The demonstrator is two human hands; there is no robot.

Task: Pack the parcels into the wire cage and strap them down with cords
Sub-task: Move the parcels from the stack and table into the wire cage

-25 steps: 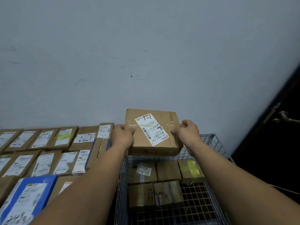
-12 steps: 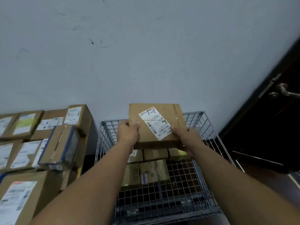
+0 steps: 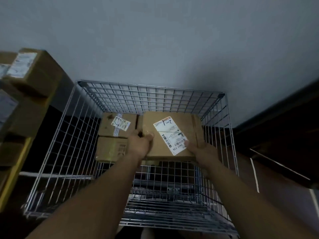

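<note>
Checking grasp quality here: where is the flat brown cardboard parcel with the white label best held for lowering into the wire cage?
By its two side edges near the front corners, one hand from each side, thumbs on top: the flat brown cardboard parcel is wide, thin and level. The left hand and right hand hold it so.

Plain grey wall (image 3: 155, 40) at back, dark door (image 3: 284, 128) on rt, dim light.

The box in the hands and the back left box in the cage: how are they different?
The held box is gripped by the left hand and right hand; the back left box lies untouched. The held box's label is bigger than the back left box's. Both are brown cardboard.
</note>
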